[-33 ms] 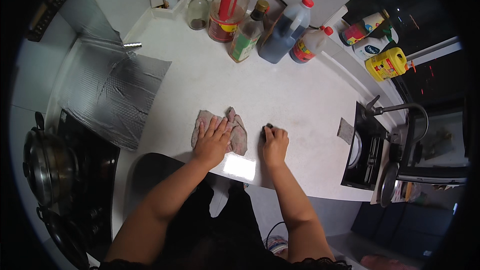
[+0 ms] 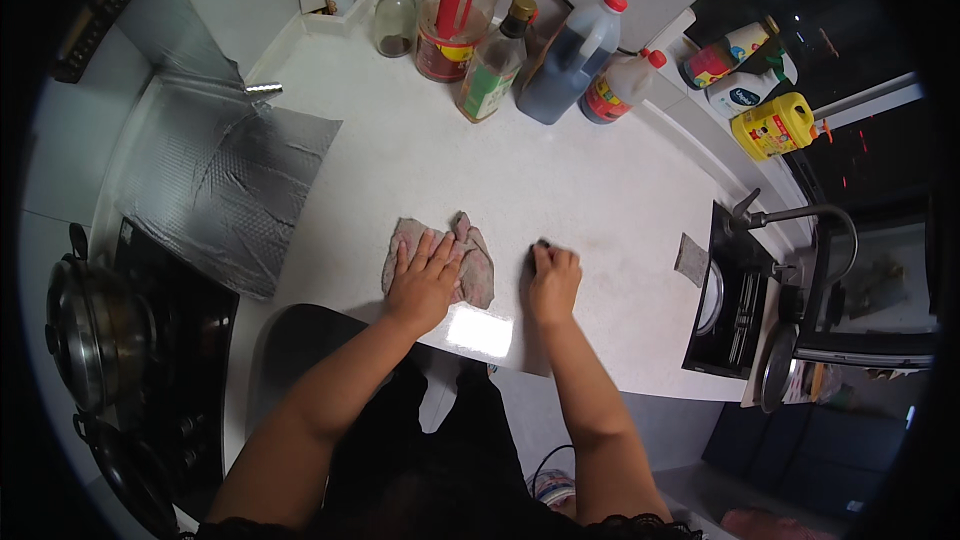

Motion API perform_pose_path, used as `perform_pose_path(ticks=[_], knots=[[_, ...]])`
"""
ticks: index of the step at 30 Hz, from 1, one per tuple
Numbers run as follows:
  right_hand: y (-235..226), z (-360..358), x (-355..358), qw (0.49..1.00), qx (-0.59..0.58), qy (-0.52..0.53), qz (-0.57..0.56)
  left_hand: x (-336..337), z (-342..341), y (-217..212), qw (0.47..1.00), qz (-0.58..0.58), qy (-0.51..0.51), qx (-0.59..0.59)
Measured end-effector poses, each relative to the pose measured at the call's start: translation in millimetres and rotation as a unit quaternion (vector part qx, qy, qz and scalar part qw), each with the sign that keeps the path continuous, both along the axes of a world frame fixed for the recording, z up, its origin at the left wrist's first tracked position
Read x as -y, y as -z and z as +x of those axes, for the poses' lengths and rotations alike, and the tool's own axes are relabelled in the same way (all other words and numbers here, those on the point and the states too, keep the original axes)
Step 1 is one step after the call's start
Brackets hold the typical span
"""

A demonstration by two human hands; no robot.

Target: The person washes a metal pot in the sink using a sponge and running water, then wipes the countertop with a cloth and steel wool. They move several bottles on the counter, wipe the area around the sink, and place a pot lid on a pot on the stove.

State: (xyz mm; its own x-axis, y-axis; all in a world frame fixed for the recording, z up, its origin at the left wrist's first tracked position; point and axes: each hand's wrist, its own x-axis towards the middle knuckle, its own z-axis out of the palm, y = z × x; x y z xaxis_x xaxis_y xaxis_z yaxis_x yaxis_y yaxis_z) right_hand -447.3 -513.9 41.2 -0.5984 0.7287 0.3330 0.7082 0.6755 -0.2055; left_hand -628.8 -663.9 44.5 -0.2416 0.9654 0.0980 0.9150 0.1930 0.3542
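Note:
My left hand (image 2: pixel 422 285) lies flat with spread fingers on a crumpled grey-beige cloth (image 2: pixel 478 272), which rests on the white countertop (image 2: pixel 420 165). To its right, the fingers of my right hand (image 2: pixel 555 285) are closed and pressed down against the counter. They pinch a small dark thing (image 2: pixel 541 244), mostly covered by the fingers, so its kind does not show. The cloth and the right hand are apart, with bare counter between them.
Several bottles of sauce and oil, one a dark jug (image 2: pixel 570 65), stand along the back. Foil sheeting (image 2: pixel 240 180) covers the left corner beside a stove with a lidded pot (image 2: pixel 90 340). At right are a grey pad (image 2: pixel 690 259), a sink and a faucet (image 2: pixel 800 215).
My right hand has shifted very slightly to the right, and the dark thing under its fingers shows less. My left hand and the cloth look the same.

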Motion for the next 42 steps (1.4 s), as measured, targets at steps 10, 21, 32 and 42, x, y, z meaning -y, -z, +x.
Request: perform_pose_path(ticks=[10,21,32,42], knots=[[2.1,11.7,0.1,0.998,-0.007,-0.039,-0.043,0.3,0.1,-2.9,1.0,0.012,-0.008,-0.008],[0.3,16.0,-50.3,0.978,-0.113,0.141,-0.102,0.1,0.1,-4.2,0.999,0.039,0.001,-0.01],[-5.8,50.8,26.8,0.943,-0.175,0.219,-0.181,1.9,-2.5,-4.5,0.999,0.028,0.006,-0.028],[-11.5,8.1,113.4,0.916,-0.278,0.081,-0.278,14.8,-50.4,37.2,0.996,0.087,-0.024,0.002]])
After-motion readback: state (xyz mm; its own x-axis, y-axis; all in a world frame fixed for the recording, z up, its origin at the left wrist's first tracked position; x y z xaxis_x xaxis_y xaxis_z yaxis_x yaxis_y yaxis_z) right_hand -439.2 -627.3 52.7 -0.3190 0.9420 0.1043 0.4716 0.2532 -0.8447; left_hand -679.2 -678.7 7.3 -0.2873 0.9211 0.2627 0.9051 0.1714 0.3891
